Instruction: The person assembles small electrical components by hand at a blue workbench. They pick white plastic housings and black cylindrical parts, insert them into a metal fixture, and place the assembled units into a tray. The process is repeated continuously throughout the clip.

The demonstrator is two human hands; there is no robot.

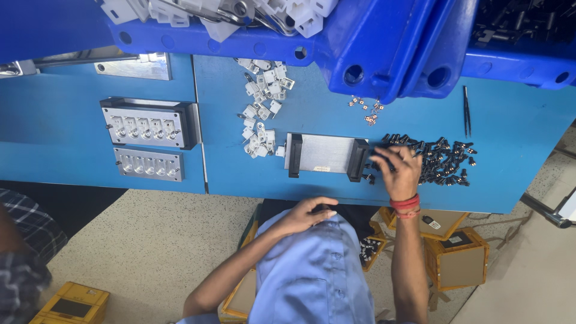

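Black screw-like parts (441,163) lie heaped near the table's (516,129) right front edge, and the person's right hand (401,171) rests on the heap's left fringe, just beside the right black end block of a grey metal fixture plate (324,153). Its grip is curled down over the pieces; whether the fingertips pinch one cannot be told from this view. The left hand (309,214) sits off the table, loosely closed against the light blue shirt, holding nothing visible.

White plastic housings (261,108) trail from the back of the table toward the fixture's left end, and a small scatter of copper-coloured contacts (366,110) lies behind the fixture, under the rim of a blue bin (360,42). Black tweezers (466,111) lie behind the dark heap. Two loaded metal jigs (149,139) sit on the left panel.

The risk, as it looks: the heap is loose and close to the front edge, so a sweeping drag of the fingers could roll pieces off onto the floor and the yellow boxes (459,258) below. A careless reach could also mix the dark parts with the contacts.
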